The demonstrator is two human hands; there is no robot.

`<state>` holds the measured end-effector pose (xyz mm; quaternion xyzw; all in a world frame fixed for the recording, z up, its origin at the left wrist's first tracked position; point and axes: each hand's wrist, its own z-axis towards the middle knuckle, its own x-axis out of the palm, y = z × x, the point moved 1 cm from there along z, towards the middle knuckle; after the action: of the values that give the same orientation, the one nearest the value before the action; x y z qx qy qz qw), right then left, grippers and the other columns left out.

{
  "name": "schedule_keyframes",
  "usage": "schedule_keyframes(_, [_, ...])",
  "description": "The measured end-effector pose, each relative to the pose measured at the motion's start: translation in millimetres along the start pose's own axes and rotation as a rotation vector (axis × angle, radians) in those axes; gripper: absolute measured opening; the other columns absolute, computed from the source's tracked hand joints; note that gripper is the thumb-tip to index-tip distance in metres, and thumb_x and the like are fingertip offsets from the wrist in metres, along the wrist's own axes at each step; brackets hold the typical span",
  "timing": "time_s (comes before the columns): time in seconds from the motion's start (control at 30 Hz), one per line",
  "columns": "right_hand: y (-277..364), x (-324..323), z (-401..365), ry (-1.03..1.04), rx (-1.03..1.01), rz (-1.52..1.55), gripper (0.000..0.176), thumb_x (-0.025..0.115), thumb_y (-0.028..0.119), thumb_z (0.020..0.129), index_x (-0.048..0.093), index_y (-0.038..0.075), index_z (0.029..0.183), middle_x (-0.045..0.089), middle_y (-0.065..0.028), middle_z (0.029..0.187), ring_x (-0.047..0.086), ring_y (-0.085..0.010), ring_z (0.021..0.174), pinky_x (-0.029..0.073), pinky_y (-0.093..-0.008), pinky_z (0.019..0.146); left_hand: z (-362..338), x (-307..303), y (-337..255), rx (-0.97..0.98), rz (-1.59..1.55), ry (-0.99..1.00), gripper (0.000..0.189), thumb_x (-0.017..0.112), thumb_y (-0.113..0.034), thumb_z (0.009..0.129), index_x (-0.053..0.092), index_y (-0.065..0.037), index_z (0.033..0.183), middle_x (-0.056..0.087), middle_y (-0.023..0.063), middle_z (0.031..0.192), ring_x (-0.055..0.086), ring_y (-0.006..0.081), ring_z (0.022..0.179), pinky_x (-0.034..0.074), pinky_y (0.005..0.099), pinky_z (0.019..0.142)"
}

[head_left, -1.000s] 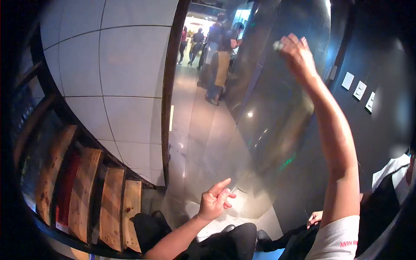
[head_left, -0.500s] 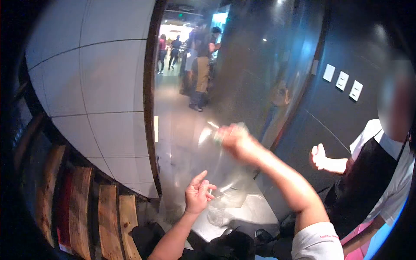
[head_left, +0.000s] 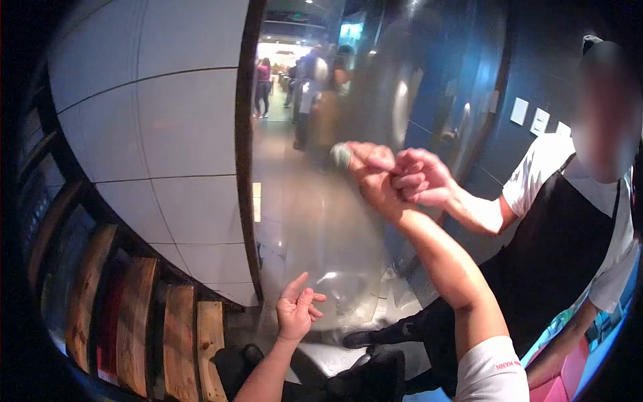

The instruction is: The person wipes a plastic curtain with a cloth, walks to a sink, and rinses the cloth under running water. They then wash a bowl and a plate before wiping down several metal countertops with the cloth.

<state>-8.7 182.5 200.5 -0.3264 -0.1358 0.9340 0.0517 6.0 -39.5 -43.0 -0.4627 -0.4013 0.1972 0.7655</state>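
My right hand (head_left: 378, 177) is raised in front of a clear plastic curtain (head_left: 315, 228), with its fingers closed. A small pale-green thing (head_left: 341, 156) shows at its far end; whether it is held or worn on a finger I cannot make out. The closed hand of a co-worker (head_left: 425, 177) meets my right hand from the right, knuckles against it. Lower down, my left hand (head_left: 297, 313) hangs in the air before the curtain, fingers apart and holding nothing.
The co-worker in a black apron (head_left: 542, 248) stands close on my right. White wall panels (head_left: 191, 127) and wooden slats (head_left: 134, 328) line the left. Light switches (head_left: 539, 122) sit on the dark wall. Blurred people (head_left: 263, 87) are visible beyond the curtain.
The co-worker's hand has moved left and now touches my right hand, which has risen. The co-worker has stepped nearer. My left hand stays open, in nearly the same place.
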Motion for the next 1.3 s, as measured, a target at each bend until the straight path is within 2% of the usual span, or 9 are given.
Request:
schedule_keyframes(0.1, [1, -16, 41, -0.303, -0.254, -0.167, 0.026, 0.059, 0.002, 0.085, 0.062, 0.008, 0.11, 0.063, -0.0094, 0.105, 0.059, -0.0303, 0.097, 0.047, -0.0386, 0.08, -2, -14, -1, 0.012, 0.039, 0.038, 0.037, 0.055, -0.02, 0.098, 0.049, -0.008, 0.133, 0.07, 0.0119, 0.081, 0.058, 0.0083, 0.048, 0.043, 0.0194, 0.041])
schedule_keyframes(0.23, [-2, -91, 68, -0.55, 0.18, -0.427, 0.014, 0.053, 0.003, 0.09, 0.06, 0.004, 0.102, 0.063, -0.0123, 0.1, 0.061, -0.0291, 0.09, 0.048, -0.0376, 0.078, -6, -25, -3, 0.023, 0.023, 0.104, 0.035, 0.057, -0.02, 0.097, 0.051, -0.011, 0.131, 0.07, 0.0123, 0.078, 0.059, 0.0097, 0.047, 0.043, 0.0201, 0.04])
schedule_keyframes(0.37, [-9, -161, 66, -1.034, 0.186, -0.026, 0.016, 0.054, 0.007, 0.091, 0.064, 0.002, 0.102, 0.064, -0.0107, 0.095, 0.061, -0.0285, 0.089, 0.048, -0.0392, 0.077, -14, -21, 18, 0.067, -0.13, 0.118, 0.036, 0.057, -0.018, 0.097, 0.05, -0.011, 0.131, 0.07, 0.012, 0.078, 0.06, 0.011, 0.05, 0.044, 0.0209, 0.04])
schedule_keyframes(0.57, [-38, -157, 65, -0.814, -0.03, -0.306, 0.023, 0.057, 0.002, 0.09, 0.066, 0.004, 0.111, 0.067, -0.0098, 0.102, 0.064, -0.0238, 0.095, 0.05, -0.0324, 0.084, -30, -7, 2, -0.067, -0.056, 0.19, 0.036, 0.054, -0.019, 0.099, 0.05, -0.011, 0.134, 0.071, 0.0092, 0.084, 0.06, 0.0077, 0.054, 0.043, 0.0184, 0.046])
schedule_keyframes(0.73, [6, -44, 30, 0.045, -0.347, 0.061, 0.03, 0.065, -0.002, 0.059, 0.067, 0.006, 0.089, 0.067, -0.0137, 0.085, 0.063, -0.0333, 0.074, 0.052, -0.0407, 0.067, -32, 7, 7, -0.077, -0.136, 0.207, 0.04, 0.055, -0.018, 0.098, 0.047, -0.009, 0.136, 0.07, 0.0109, 0.081, 0.057, 0.0079, 0.05, 0.043, 0.019, 0.044])
schedule_keyframes(0.9, [98, -15, -60, 0.473, -0.562, -0.029, 0.048, 0.061, 0.017, 0.077, 0.06, 0.016, 0.125, 0.056, -0.0031, 0.133, 0.053, -0.0198, 0.115, 0.043, -0.0381, 0.094, -8, 5, 11, -0.124, -0.055, 0.213, 0.038, 0.051, -0.012, 0.098, 0.047, -0.006, 0.135, 0.07, 0.0113, 0.079, 0.056, 0.0077, 0.048, 0.043, 0.0197, 0.044])
schedule_keyframes(1.1, [17, -28, 1, 0.304, -0.439, -0.092, 0.03, 0.06, 0.013, 0.073, 0.068, 0.015, 0.102, 0.06, -0.0029, 0.125, 0.057, -0.0239, 0.1, 0.046, -0.0401, 0.078, -10, 7, 6, -0.07, -0.053, 0.183, 0.037, 0.055, -0.016, 0.098, 0.051, -0.009, 0.133, 0.07, 0.0115, 0.078, 0.056, 0.0068, 0.049, 0.043, 0.0197, 0.043])
schedule_keyframes(1.2, [-52, -58, 71, 0.192, -0.324, -0.517, 0.019, 0.059, 0.006, 0.071, 0.067, 0.014, 0.087, 0.063, -0.003, 0.092, 0.059, -0.0239, 0.087, 0.049, -0.0404, 0.07, -8, 6, 1, -0.027, -0.033, 0.199, 0.035, 0.055, -0.017, 0.098, 0.053, -0.009, 0.132, 0.07, 0.011, 0.077, 0.059, 0.0078, 0.052, 0.044, 0.0201, 0.044])
schedule_keyframes(1.3, [-148, -89, 128, -0.042, -0.182, -0.746, 0.021, 0.054, 0.003, 0.079, 0.069, 0.012, 0.09, 0.065, -0.0029, 0.1, 0.06, -0.0283, 0.087, 0.05, -0.0421, 0.072, -10, 5, -2, -0.01, -0.061, 0.204, 0.035, 0.055, -0.017, 0.098, 0.053, -0.009, 0.132, 0.068, 0.0096, 0.075, 0.063, 0.01, 0.058, 0.047, 0.021, 0.044])
